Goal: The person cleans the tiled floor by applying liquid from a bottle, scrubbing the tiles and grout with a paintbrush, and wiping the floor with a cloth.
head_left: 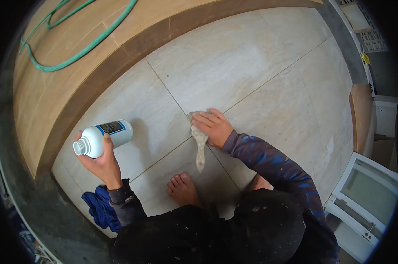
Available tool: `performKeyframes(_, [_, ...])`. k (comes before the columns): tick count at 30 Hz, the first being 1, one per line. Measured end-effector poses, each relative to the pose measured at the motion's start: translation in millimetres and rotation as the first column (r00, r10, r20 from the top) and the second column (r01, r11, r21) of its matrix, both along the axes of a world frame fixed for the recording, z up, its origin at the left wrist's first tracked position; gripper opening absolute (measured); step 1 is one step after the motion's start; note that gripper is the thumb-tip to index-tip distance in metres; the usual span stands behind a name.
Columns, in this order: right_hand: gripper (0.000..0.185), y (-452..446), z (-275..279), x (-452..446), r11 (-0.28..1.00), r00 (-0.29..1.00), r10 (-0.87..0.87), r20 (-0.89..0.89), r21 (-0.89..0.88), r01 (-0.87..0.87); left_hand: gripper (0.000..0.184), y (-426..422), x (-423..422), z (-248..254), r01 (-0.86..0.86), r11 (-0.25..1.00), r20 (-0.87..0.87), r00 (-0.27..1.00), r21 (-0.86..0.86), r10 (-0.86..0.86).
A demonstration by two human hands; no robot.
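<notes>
My left hand (103,165) is wrapped round a white plastic bottle (95,140) with a dark, blue-edged label. The bottle is tilted above the floor, its uncapped threaded neck towards the lower left. In the middle, my right hand (214,127) is closed over the upper part of what looks like a paintbrush (200,143), its pale, mottled handle tapering towards me. My fingers hide much of its wide end, which is down at the floor near a tile joint. Large pale tiles (251,53) surround it, with faint smears on some.
A dark blue cloth (103,209) lies by my left forearm. My bare feet (183,189) stand on the tiles. A brown raised step (98,83) curves along the left and back, with a green hose (82,53) on it. At the right is a white framed glass panel (369,189).
</notes>
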State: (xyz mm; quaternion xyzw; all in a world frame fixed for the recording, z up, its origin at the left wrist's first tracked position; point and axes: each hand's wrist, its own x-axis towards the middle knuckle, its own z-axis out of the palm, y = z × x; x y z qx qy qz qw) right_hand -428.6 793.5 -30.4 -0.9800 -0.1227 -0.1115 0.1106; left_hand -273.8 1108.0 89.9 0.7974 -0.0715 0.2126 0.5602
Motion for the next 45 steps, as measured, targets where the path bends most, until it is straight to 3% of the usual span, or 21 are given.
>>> performKeyframes(3, [0.044, 49.0, -16.4, -93.3, 0.928, 0.932, 0.361, -0.039, 0.110, -0.355, 0.070, -7.5, -2.7, 7.4, 0.006, 0.999, -0.004, 1.000, 0.041, -0.006])
performKeyframes(6, [0.039, 18.4, -27.0, -73.9, 0.903, 0.905, 0.424, -0.041, 0.089, -0.420, 0.070, -9.1, -14.9, 7.5, 0.045, 0.990, 0.001, 0.999, 0.134, -0.046])
performKeyframes(8, [0.040, 8.1, -21.5, -20.4, 0.994, 0.990, 0.109, 0.089, -0.026, -0.107, 0.069, -13.8, -16.0, 5.6, 0.026, 0.986, 0.015, 0.999, 0.162, -0.029])
performKeyframes(9, [0.040, 21.8, -12.6, -6.7, 0.995, 0.991, 0.102, 0.091, -0.032, -0.099, 0.069, -15.3, -17.4, 8.9, 0.034, 0.987, 0.018, 0.999, 0.156, -0.037])
performKeyframes(11, [0.043, 42.6, 4.1, -4.9, 0.970, 0.983, -0.180, -0.025, 0.159, 0.182, 0.068, -23.2, -24.6, 12.6, 0.027, 0.991, -0.037, 0.999, 0.132, -0.023])
performKeyframes(13, [0.045, 66.1, -15.1, -61.8, 0.975, 0.984, 0.178, -0.019, 0.136, -0.174, 0.067, -23.0, -25.2, 10.3, 0.034, 0.988, 0.010, 0.999, 0.152, -0.036])
performKeyframes(16, [0.043, 53.9, -52.7, -119.7, 0.906, 0.912, 0.390, 0.124, 0.128, -0.404, 0.067, -25.6, -24.1, 9.5, 0.049, 0.988, 0.026, 0.998, 0.146, -0.053])
performKeyframes(18, [0.042, 6.7, -45.9, -102.2, 0.938, 0.935, 0.316, 0.161, 0.099, -0.334, 0.065, -22.8, -27.0, 10.6, 0.033, 0.983, 0.026, 0.999, 0.183, -0.038])
performKeyframes(20, [0.041, -62.5, -25.5, -51.0, 0.985, 0.973, -0.145, 0.179, 0.117, 0.125, 0.064, -23.4, -34.1, 11.4, 0.037, 0.977, 0.030, 0.999, 0.211, -0.045])
performKeyframes(21, [0.042, -90.5, -10.2, -33.2, 0.912, 0.894, -0.407, 0.189, 0.147, 0.384, 0.063, -30.8, -33.2, 12.4, 0.032, 0.978, 0.041, 0.998, 0.205, -0.042])
performKeyframes(24, [0.044, -83.6, -17.4, -22.2, 0.769, 0.749, -0.635, 0.188, 0.253, 0.588, 0.062, -40.0, -39.0, 19.4, 0.073, 0.974, 0.027, 0.996, 0.215, -0.081])
performKeyframes(26, [0.046, -15.0, -23.7, -67.6, 0.947, 0.940, -0.306, 0.153, 0.155, 0.283, 0.061, -42.1, -45.0, 25.9, 0.089, 0.970, 0.048, 0.994, 0.225, -0.102])
performKeyframes(31, [0.055, -31.8, -50.3, -145.5, 0.986, 0.979, 0.085, 0.185, 0.128, -0.110, 0.061, -64.6, -54.7, 39.7, 0.098, 0.966, 0.076, 0.990, 0.240, -0.120])
performKeyframes(33, [0.049, -139.9, -41.8, -132.3, 0.923, 0.892, -0.384, 0.238, 0.100, 0.371, 0.061, -74.1, -63.2, 41.2, 0.118, 0.964, 0.081, 0.987, 0.238, -0.141])
performKeyframes(35, [0.052, -235.9, -2.0, -124.1, 0.589, 0.572, -0.808, 0.142, 0.216, 0.779, 0.062, -81.2, -64.1, 46.1, 0.129, 0.966, 0.087, 0.985, 0.225, -0.152])
performKeyframes(37, [0.051, -277.5, 10.3, -99.6, 0.357, 0.354, -0.933, 0.059, 0.235, 0.904, 0.062, -77.0, -64.0, 45.7, 0.120, 0.957, 0.086, 0.985, 0.266, -0.147])
performKeyframes(38, [0.051, -269.2, 4.7, -90.2, 0.365, 0.361, -0.931, 0.061, 0.243, 0.899, 0.062, -78.3, -63.6, 46.3, 0.109, 0.957, 0.094, 0.986, 0.268, -0.139])
performKeyframes(40, [0.050, -206.5, -14.9, -66.8, 0.643, 0.623, -0.765, 0.162, 0.229, 0.731, 0.064, -81.8, -67.4, 45.3, 0.134, 0.961, 0.041, 0.988, 0.242, -0.148])
performKeyframes(42, [0.044, -101.7, -25.1, -58.2, 0.859, 0.837, -0.493, 0.239, 0.286, 0.424, 0.064, -90.2, -68.9, 43.9, 0.104, 0.963, 0.020, 0.993, 0.249, -0.113])
performKeyframes(44, [0.044, 0.5, -41.3, -63.6, 0.995, 0.980, -0.034, 0.198, 0.097, 0.015, 0.065, -92.4, -66.4, 47.2, 0.085, 0.960, 0.004, 0.996, 0.267, -0.089])
performKeyframes(45, [0.044, -4.5, -42.0, -62.6, 0.995, 0.979, -0.024, 0.203, 0.103, 0.003, 0.065, -93.5, -67.2, 48.7, 0.091, 0.956, -0.004, 0.996, 0.280, -0.094])
